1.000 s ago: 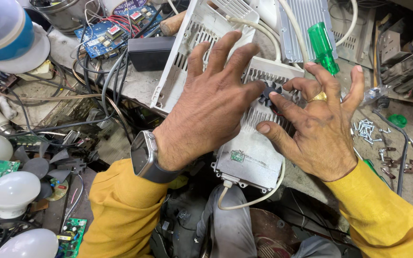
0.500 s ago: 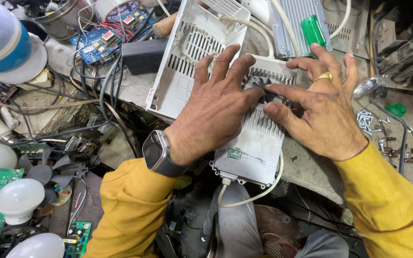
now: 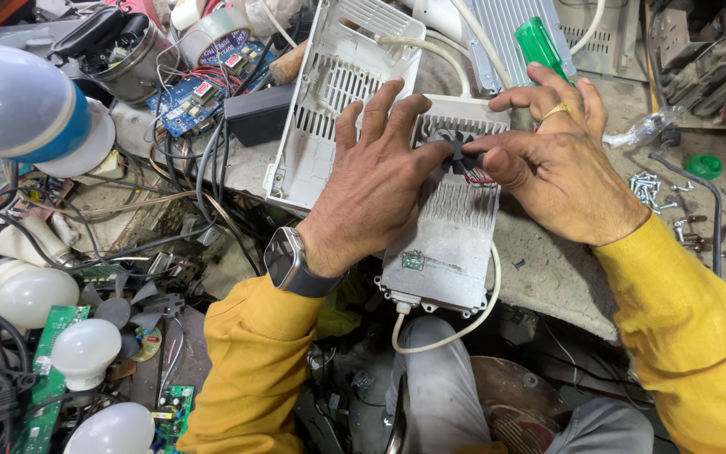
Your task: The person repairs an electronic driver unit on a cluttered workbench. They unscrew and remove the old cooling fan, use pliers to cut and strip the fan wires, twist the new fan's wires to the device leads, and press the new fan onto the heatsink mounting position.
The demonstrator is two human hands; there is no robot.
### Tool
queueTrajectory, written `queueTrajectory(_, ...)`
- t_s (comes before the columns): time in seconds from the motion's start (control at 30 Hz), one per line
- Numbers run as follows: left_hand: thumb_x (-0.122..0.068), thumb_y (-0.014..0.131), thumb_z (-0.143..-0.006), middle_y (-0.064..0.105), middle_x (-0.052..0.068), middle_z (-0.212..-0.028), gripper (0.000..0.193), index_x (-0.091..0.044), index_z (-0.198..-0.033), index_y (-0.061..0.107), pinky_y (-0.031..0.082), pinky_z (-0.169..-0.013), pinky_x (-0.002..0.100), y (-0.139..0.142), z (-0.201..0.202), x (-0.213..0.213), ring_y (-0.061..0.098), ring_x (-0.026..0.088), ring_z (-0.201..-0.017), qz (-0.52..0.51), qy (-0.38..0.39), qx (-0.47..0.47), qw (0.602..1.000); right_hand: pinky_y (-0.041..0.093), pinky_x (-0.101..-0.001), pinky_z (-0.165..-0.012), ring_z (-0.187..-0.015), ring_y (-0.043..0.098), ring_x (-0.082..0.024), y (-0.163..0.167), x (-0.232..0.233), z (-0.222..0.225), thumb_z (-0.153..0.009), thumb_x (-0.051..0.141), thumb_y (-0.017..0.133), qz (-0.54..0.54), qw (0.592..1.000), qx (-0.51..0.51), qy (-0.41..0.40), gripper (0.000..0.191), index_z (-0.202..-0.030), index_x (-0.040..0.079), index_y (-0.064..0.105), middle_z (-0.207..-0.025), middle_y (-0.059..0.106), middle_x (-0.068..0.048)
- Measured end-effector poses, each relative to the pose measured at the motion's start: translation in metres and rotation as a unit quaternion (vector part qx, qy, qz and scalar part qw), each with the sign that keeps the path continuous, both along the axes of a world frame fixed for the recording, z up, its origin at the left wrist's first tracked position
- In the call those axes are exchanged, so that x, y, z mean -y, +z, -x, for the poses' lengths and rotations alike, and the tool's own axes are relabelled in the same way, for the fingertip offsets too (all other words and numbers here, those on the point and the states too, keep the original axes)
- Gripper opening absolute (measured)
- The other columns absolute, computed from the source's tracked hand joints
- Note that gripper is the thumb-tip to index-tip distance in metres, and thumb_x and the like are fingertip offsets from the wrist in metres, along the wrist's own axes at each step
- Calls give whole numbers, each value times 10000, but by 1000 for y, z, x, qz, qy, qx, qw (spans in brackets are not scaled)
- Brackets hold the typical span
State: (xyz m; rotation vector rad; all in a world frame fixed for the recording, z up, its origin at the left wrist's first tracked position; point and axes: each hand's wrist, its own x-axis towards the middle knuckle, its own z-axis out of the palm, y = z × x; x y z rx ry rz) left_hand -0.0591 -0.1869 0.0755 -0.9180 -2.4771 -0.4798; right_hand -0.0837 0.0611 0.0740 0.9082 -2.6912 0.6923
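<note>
Grey finned box (image 3: 447, 240) lies at desk (image 3: 548, 269) edge, cable looping from near end. Left hand (image 3: 371, 189) spread flat on box, holding nothing. Right hand (image 3: 560, 168) pinches small black part (image 3: 461, 157) with red wires. Green-handled screwdriver (image 3: 538, 44) behind; screws (image 3: 650, 189) right.

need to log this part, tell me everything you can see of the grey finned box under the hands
The grey box looks like cast metal, with ribbed fins along its top and a small green sticker near the front edge. It lies flat, overhanging the edge of the bench. A white cable loops from its near end. The left hand rests on it; the right hand pinches small red and black wires at its far end.
</note>
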Motion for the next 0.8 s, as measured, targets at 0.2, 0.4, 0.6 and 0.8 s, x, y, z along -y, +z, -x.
queueTrajectory(0.2, -173, 709, -893, 436, 223, -1459, 266, -144, -1154, 751, 173, -1171, 613, 1, -4, -5, 250, 430, -1468, 11, -9, -11, 1000, -35, -672, -1192, -1533, 191, -451, 0, 3, 4, -1005, 809, 145, -3, 1000, -11, 10, 888, -1160, 220, 791, -1421, 528, -176)
queueTrajectory(0.4, -200, 719, -951, 440, 197, -1472, 226, -173, -1172, 756, 163, -1190, 606, 1, -1, -2, 248, 408, -1491, 11, 9, -26, 1000, -27, -653, -1245, -1562, 202, -430, 0, -1, 4, -974, 826, 116, -5, 1000, 3, -1, 916, -1108, 223, 793, -1408, 537, -161)
queueTrajectory(0.6, -202, 726, -925, 440, 207, -1470, 243, -156, -1161, 757, 161, -1180, 605, 0, -3, -5, 244, 413, -1486, 12, 0, -16, 1000, -37, -659, -1214, -1545, 191, -446, -2, -1, 5, -991, 816, 125, -15, 1000, -18, 9, 914, -1145, 213, 794, -1408, 528, -183)
queueTrajectory(0.8, -210, 716, -941, 445, 199, -1477, 276, -172, -1210, 763, 168, -1188, 607, 0, -1, -4, 251, 413, -1489, 17, 6, -24, 1000, -31, -663, -1208, -1537, 198, -431, -3, -2, 6, -993, 807, 160, 4, 1000, 3, 1, 876, -1142, 221, 794, -1412, 542, -157)
